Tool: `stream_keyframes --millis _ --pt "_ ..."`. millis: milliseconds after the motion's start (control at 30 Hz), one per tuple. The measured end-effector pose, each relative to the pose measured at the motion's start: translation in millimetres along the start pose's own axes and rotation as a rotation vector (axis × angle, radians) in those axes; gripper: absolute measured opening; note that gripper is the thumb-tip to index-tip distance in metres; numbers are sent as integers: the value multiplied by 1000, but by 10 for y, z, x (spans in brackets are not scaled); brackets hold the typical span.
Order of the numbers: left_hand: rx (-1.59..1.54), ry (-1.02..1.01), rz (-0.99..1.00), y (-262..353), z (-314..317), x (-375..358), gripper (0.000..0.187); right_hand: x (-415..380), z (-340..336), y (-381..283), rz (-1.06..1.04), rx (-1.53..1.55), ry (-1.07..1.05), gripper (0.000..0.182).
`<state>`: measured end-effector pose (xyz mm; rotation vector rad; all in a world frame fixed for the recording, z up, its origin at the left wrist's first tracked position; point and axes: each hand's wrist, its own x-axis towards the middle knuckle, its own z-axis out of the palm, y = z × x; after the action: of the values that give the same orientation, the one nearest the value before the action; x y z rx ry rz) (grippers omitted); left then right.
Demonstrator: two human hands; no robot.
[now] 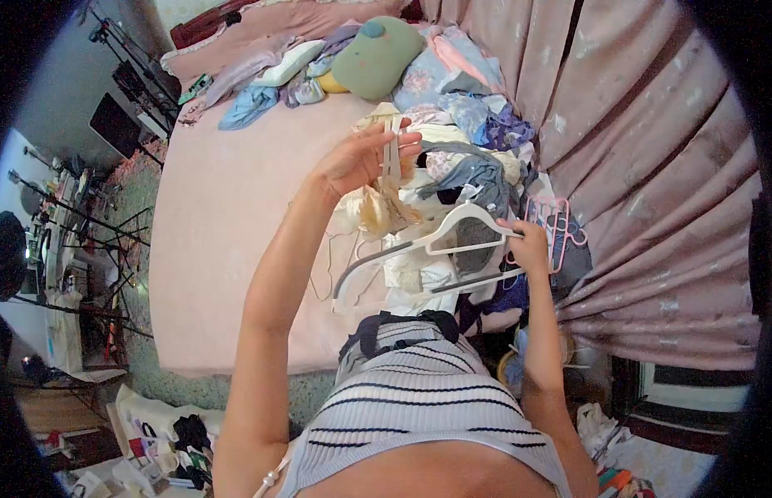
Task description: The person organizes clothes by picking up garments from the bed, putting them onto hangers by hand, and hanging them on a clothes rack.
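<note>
My left hand point(361, 159) is raised over the bed, palm turned up, with the pale straps of a cream garment point(373, 212) caught at its fingers. The garment's satiny folds hang below the hand. My right hand point(528, 245) grips one end of a white clothes hanger point(469, 214) with grey strips along its arms. The hanger is held sideways in front of my body, its far end pointing left. Under it, thin wire hangers point(340, 261) and white cloth lie on the bed.
A heap of clothes point(477, 170) covers the bed's right side, with pink hangers point(558, 232) by the curtain point(651, 166). A green plush pillow point(377, 58) and more clothes lie at the back. The pink bed sheet point(220, 232) spreads left; tripods point(79, 241) stand beyond.
</note>
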<state>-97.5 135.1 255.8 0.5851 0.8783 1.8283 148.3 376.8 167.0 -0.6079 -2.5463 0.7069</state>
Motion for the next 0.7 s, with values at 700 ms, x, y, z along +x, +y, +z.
stream_keyframes --millis 700 --pt "-34 82 49 -478 -181 -170 40 501 558 -1256 365 919 -618 25"
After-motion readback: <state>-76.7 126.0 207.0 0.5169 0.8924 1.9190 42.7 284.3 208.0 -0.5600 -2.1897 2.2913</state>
